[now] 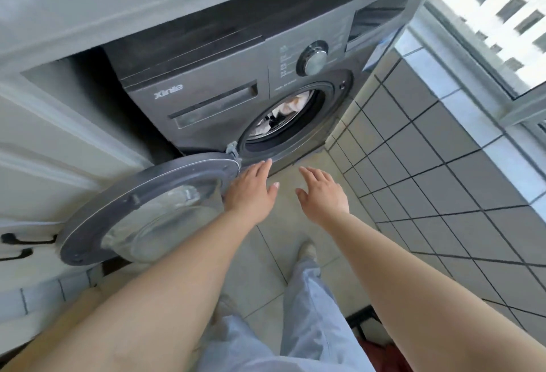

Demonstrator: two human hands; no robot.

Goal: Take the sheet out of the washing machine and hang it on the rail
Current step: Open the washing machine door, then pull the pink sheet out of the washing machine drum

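- The step in hand, by my judgement, is the reach into the drum: both bare arms stretch toward the dark grey front-loading washing machine [236,99], and neither hand holds anything yet.
- The left hand [251,191] has its fingers straight and released, with the fingertips near the hinge of the round grey door with its clear glass bowl [153,212], which stands swung fully open to the left.
- The right hand [322,194] hangs just to the right of it, fingers spread and relaxed, above the pale floor tiles [263,268] and short of the opening.
- The pale crumpled sheet [292,108] lies bunched inside the round drum opening [283,123], mostly toward its far, upper side; how much cloth lies deeper cannot be told.
- To do the reach well, I would take both hands in past the dark rubber seal and gather a large fold rather than a corner, so that damp cloth comes out in one bundle.
- It should be lifted clear of the lower rim and the door, lest a trailing end drag on the floor.
- The rail is not in view; to the right is a grey tiled wall [443,164] under a window [502,16].
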